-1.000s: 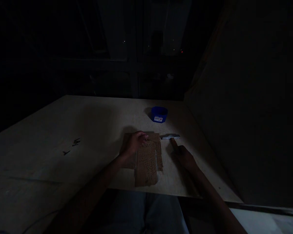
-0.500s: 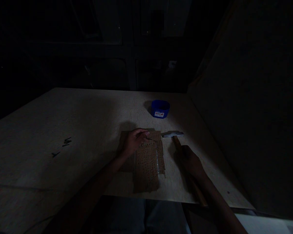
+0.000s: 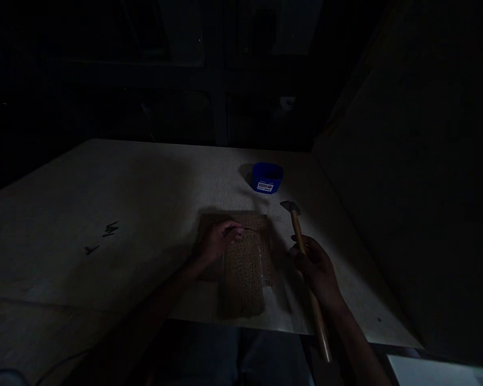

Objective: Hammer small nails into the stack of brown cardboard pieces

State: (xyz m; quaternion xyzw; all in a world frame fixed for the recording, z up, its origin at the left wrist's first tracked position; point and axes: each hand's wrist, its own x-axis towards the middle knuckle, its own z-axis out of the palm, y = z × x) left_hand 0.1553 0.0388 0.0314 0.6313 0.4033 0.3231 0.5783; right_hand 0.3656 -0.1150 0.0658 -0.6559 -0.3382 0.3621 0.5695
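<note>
My right hand (image 3: 314, 265) is wrapped round the wooden handle of a hammer (image 3: 297, 228), with its metal head raised above the table to the right of the cardboard. My left hand (image 3: 221, 238) rests on a piece of brown cardboard (image 3: 243, 289) dotted with many small holes. Thumb and fingers of that hand are pinched together. From the fingertips a thin dark wire-like piece (image 3: 250, 230) points right; in the dim light its exact kind is unclear. Strips of clear tape run along the cardboard.
A blue plastic tub (image 3: 267, 179) with a white label stands beyond the cardboard. Small dark pieces (image 3: 110, 229) lie at the left of the pale table (image 3: 153, 187). A tall panel (image 3: 418, 187) borders the right side. The background is very dark.
My right hand has lifted the hammer off the table and turned its head upward. The left hand has shifted slightly, still pinching over the cardboard. The view has moved a little.
</note>
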